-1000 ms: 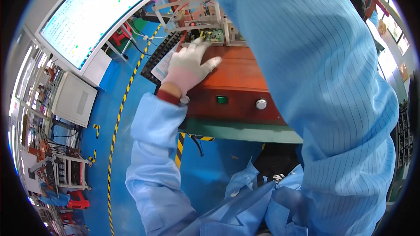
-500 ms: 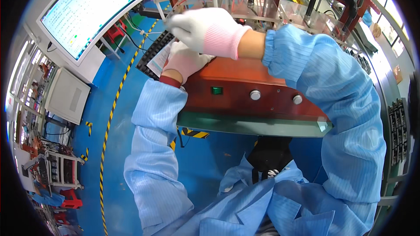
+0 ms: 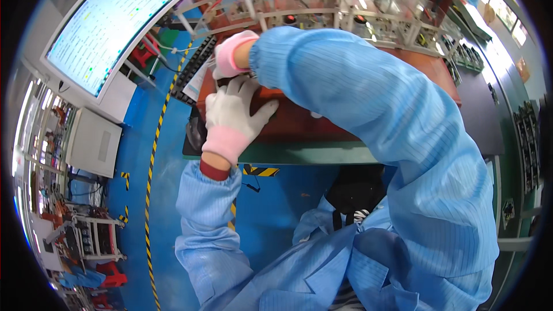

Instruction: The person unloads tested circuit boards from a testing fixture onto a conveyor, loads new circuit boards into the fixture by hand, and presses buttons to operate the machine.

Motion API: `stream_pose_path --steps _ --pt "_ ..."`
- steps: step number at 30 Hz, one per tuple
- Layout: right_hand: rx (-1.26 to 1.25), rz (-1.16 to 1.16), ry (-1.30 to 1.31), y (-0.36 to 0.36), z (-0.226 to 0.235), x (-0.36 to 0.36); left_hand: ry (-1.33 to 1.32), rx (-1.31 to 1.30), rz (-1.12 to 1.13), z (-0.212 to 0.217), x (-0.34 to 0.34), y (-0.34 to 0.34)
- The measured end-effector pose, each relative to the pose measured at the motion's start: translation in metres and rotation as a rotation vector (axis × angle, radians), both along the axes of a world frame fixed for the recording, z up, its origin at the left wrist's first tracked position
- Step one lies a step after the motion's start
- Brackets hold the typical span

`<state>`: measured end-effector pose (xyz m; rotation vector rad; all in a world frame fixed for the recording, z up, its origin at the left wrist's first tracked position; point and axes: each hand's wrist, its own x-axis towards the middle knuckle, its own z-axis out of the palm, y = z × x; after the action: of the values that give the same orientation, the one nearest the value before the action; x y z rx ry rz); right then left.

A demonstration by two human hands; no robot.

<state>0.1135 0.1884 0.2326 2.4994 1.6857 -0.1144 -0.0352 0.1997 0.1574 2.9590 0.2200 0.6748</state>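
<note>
My left hand (image 3: 233,109), in a white glove with a pink cuff, lies palm down over the left end of a red machine housing (image 3: 302,118). Its fingers and thumb are spread. My right arm reaches across to the left, so my right hand (image 3: 227,57), gloved alike, is just beyond the left fingertips. The right fingers are mostly hidden behind the wrist and cuff. A small dark thing shows between the two hands, too covered to name. Beside them is a black keyboard (image 3: 193,69) with a white paper (image 3: 196,85) along it.
A lit monitor (image 3: 112,23) stands at the upper left. Clear plastic guards (image 3: 305,0) and metal fixtures line the machine's far side. A black mouse (image 3: 196,131) lies by the housing's left end. Circuit boards (image 3: 466,56) sit on the right bench.
My right hand has come down and my right arm reaches farther left across the housing. My left hand now shows its back with fingers spread. The whole view has shifted slightly.
</note>
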Motion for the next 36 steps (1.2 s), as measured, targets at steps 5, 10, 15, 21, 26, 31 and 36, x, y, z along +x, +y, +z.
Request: stream_pose_path --steps 5,10,15,21,26,31,36 --pt "0.120 0.072 0.212 -0.043 -0.005 0.001 -0.303 -0.170 -0.310 -0.023 -0.019 -0.054" --pt "0.539 0.044 0.318 -0.147 0.001 -0.045 -0.235 -0.444 -0.567 -0.068 -0.065 -0.101" --pt "0.733 -0.330 0.337 -0.337 -0.021 -0.066 -0.065 -0.637 -0.654 -0.118 -0.057 -0.141" --pt "0.536 -1.381 0.144 -0.526 -0.068 -0.103 0.062 -0.637 -0.796 -0.127 -0.039 -0.161" --pt "0.158 -1.899 0.046 -0.688 -0.138 -0.144 0.056 -0.628 -0.817 -0.136 -0.024 -0.167" --pt "-0.012 -1.868 -0.263 -0.712 -0.137 -0.152 0.088 -0.579 -0.856 -0.141 -0.011 -0.176" --pt "0.667 -1.285 -0.099 -0.614 -0.115 -0.012 0.062 -0.562 -0.860 -0.132 -0.010 -0.176"
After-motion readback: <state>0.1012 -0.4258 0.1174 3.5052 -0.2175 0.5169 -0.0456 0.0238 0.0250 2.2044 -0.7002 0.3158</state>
